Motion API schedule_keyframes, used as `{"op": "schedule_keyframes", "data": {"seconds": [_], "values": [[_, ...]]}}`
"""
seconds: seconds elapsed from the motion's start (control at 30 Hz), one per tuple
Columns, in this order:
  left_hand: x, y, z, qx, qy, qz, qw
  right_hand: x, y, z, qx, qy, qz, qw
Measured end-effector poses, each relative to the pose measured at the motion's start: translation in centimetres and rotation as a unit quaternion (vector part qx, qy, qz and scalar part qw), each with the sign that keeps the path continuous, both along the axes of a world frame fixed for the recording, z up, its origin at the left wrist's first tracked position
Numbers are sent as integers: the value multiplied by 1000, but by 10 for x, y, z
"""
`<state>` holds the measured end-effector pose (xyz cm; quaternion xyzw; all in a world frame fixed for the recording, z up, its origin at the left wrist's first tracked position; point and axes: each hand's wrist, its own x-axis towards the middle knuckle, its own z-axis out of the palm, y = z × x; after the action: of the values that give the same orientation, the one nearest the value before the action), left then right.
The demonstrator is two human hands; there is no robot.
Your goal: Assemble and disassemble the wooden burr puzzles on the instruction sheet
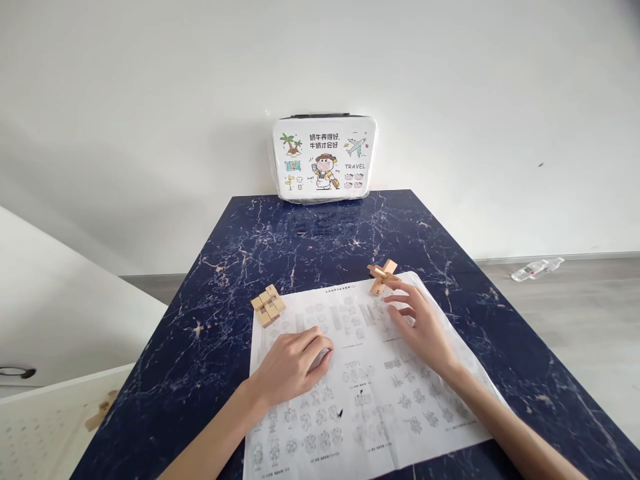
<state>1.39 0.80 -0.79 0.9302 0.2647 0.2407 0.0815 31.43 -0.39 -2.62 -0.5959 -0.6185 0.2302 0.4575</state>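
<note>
A printed instruction sheet (370, 393), covered in small assembly drawings, lies on the blue marbled table (200, 267). On its left half rests my left hand (295, 363), back upward and fingers curled in; I see nothing held in it. My right hand (415, 323) hovers over the upper right part, fingers apart. Its index fingertip is at a cross-shaped wooden puzzle (384, 275), which sits on the sheet's top right corner; whether it touches is hard to tell. Another wooden block puzzle (268, 305), squarish with interlocked bars, lies at the top left corner.
At the table's far edge a white case (325, 160) with cartoon prints leans against the wall (150, 80). Lower left, a white perforated basket (45, 427) holds wooden pieces (101, 410). A clear plastic bottle (537, 269) lies on the floor to the right.
</note>
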Motion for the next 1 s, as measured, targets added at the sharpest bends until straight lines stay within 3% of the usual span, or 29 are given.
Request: {"op": "schedule_keyframes", "data": {"seconds": [0.27, 0.47, 0.7, 0.83, 1.0], "values": [[1, 0, -1, -13, 4, -4, 1000, 9, 3, 0, 48, -58, -79, 994], [1, 0, -3, -11, -7, -9, 1000, 15, 3, -4, -14, 100, -123, 987], [2, -1, -1, 1, -33, -5, 999, 2, -9, 12, -123, 270, 14, 955], [1, -2, 2, 0, -60, 26, 998, -17, -20, 12, -204, 291, 67, 932], [0, -4, 1, -45, -83, 34, 995, -37, -31, 13, -225, 275, 111, 928]]}}
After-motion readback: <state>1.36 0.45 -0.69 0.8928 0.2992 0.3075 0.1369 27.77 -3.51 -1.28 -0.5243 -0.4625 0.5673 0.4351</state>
